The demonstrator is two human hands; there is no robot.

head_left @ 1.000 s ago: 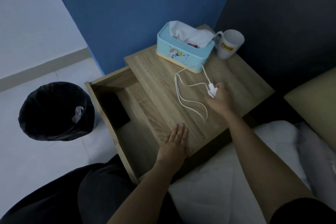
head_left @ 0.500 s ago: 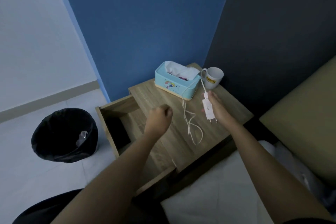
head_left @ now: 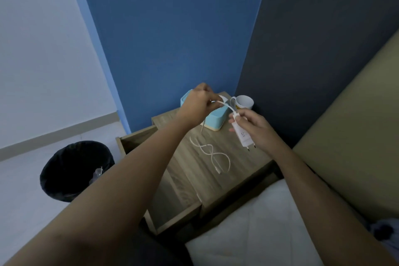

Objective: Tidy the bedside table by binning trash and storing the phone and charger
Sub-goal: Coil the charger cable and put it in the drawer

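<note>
My right hand (head_left: 254, 128) holds the white charger plug (head_left: 243, 135) above the right part of the wooden bedside table (head_left: 244, 167). My left hand (head_left: 197, 104) is raised over the tissue box and pinches the white cable (head_left: 218, 155) close to the plug. The rest of the cable hangs down and lies in loose loops on the tabletop. The table's drawer (head_left: 138, 140) stands pulled out to the left; my left forearm covers most of its inside, so the phone is hidden.
A light blue tissue box (head_left: 218, 120) and a white mug (head_left: 244, 102) stand at the back of the table. A black-lined bin (head_left: 73, 168) with some trash sits on the floor to the left. A white bed lies at the lower right.
My right hand lifted the plug off the table. My left hand left the drawer edge, rose and took hold of the cable near the plug. The view tilted upward.
</note>
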